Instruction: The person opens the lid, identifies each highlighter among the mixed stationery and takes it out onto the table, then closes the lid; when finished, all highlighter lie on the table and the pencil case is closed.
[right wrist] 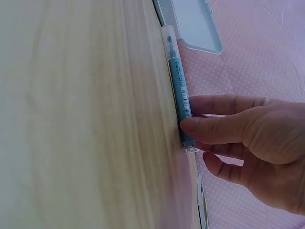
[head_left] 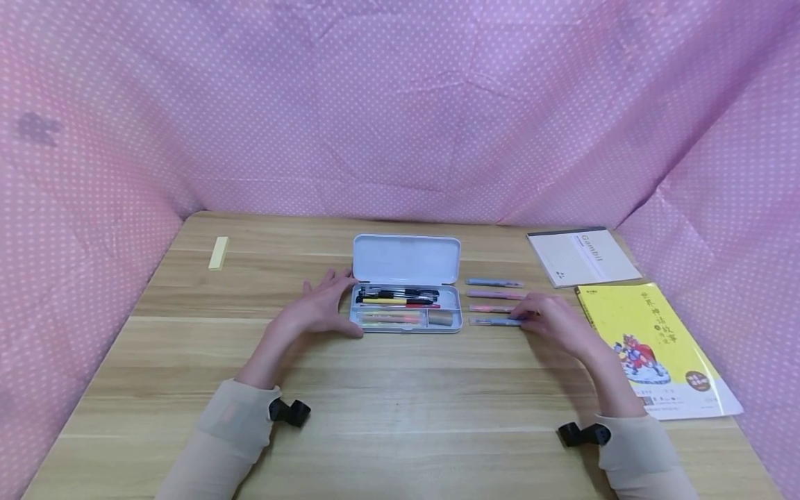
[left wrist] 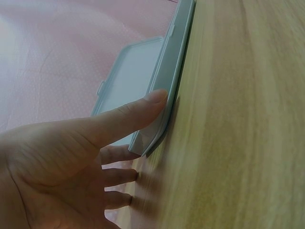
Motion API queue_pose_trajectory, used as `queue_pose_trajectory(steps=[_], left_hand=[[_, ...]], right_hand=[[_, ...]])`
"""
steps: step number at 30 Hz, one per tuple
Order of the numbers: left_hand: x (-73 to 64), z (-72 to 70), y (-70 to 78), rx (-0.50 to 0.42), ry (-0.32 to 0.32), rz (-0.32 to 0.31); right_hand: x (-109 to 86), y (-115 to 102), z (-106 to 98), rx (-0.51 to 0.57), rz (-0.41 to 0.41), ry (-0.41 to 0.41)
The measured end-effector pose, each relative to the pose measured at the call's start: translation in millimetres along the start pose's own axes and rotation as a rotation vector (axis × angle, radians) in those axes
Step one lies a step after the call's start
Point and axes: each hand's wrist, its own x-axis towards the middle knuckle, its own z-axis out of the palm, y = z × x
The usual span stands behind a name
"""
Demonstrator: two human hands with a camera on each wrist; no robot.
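Note:
An open pale blue-grey pencil case (head_left: 407,259) has its lid folded back. My left hand (head_left: 321,305) holds its left end, thumb against the front side and index finger near the back corner. Inside lie black pens (head_left: 400,294), a yellow-and-black pen (head_left: 387,301), clear-capped markers (head_left: 390,317) and a brownish block (head_left: 440,317) in a small compartment. Right of the case, my right hand (head_left: 556,323) pinches the near end of a blue marker (right wrist: 177,76) between thumb and fingers. Above that marker lie a pink marker (head_left: 489,308), a purple marker (head_left: 490,295) and another blue marker (head_left: 495,282).
At the right lie a yellow book (head_left: 662,333) and, partly under or against it, a white-grey notebook (head_left: 581,257). A pale yellow strip (head_left: 218,253) lies at the far left of the wooden table (head_left: 400,417). Pink dotted cloth (head_left: 400,125) hangs around the back and sides.

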Motion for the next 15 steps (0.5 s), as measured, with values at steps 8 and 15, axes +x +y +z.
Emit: queue_pose_trajectory(steps=[8,15], left_hand=[[-0.2,-0.4,0.4,0.001,-0.006,-0.011],[-0.3,-0.6,0.5,-0.005,-0.008,-0.013]], right_hand=[[-0.1,0.5,0.0,0.008,0.013,-0.004],[0.3,-0.5,-0.2,0.009,0.018,-0.001]])
